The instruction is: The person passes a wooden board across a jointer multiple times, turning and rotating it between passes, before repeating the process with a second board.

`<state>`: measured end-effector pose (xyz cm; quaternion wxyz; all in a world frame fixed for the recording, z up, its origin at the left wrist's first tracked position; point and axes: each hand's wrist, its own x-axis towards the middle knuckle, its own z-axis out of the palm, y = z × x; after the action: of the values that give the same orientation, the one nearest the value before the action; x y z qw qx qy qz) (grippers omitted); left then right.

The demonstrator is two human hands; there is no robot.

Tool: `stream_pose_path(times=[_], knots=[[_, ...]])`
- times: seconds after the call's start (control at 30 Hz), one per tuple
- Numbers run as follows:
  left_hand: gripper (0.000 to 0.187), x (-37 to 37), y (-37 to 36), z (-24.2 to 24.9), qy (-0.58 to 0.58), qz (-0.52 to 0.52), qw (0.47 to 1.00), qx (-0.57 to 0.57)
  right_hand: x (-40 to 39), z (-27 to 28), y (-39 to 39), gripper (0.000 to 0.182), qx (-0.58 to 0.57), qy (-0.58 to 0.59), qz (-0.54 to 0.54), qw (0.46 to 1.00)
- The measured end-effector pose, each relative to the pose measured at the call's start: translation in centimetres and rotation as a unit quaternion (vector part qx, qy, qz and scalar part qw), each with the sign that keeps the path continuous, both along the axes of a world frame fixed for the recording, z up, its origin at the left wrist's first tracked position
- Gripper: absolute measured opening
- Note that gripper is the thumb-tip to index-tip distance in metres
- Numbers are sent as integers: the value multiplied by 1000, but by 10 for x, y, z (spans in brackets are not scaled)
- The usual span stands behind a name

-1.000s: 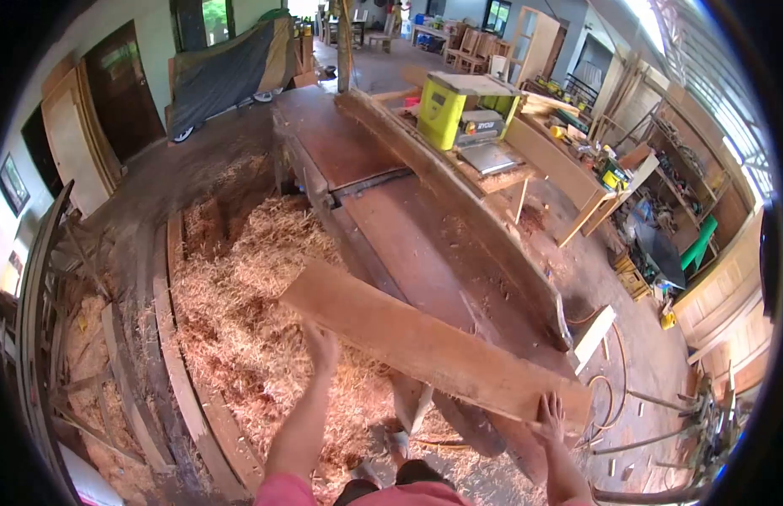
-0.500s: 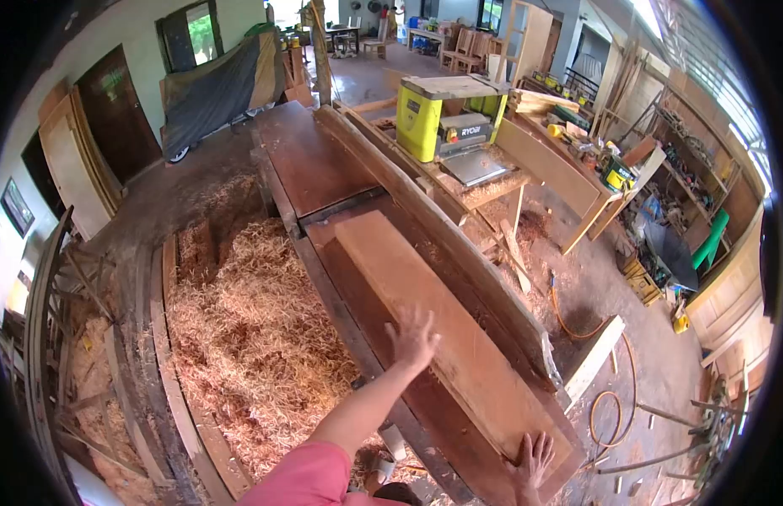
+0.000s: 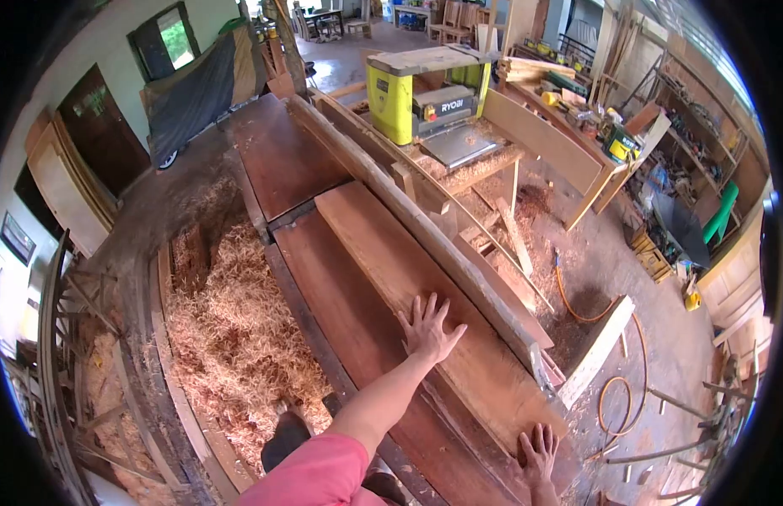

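A long light-brown board [image 3: 391,261] lies lengthwise on the dark reddish workbench surface [image 3: 324,278], close against the raised rough-edged plank [image 3: 442,244] along the bench's right side. My left hand [image 3: 431,331] rests on the board's left part near its middle, fingers spread. Lower down, my right hand [image 3: 539,454] touches the board's near end, its fingers apart. Neither hand is wrapped round anything.
Wood shavings [image 3: 248,320] are heaped left of the bench. A green planer [image 3: 391,105] stands beyond it. An orange hose [image 3: 606,405] and a pale beam [image 3: 595,354] lie at the right. A cluttered table [image 3: 568,110] stands behind.
The board has shifted right across the bench, up against the raised plank, and both hands have moved with it. The view has also shifted slightly.
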<state>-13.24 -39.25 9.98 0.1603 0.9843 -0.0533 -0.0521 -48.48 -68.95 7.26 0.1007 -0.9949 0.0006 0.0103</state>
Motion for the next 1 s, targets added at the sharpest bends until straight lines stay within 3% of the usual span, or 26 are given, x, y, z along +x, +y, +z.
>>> stream_pose_path(times=[0.23,1.0], knots=[[82,34,16,5,17,-8,1000,24,36,10,23,63,34,-45,3,998],[81,61,22,-10,-22,2,999,48,69,25,43,62,61,8,-18,998]])
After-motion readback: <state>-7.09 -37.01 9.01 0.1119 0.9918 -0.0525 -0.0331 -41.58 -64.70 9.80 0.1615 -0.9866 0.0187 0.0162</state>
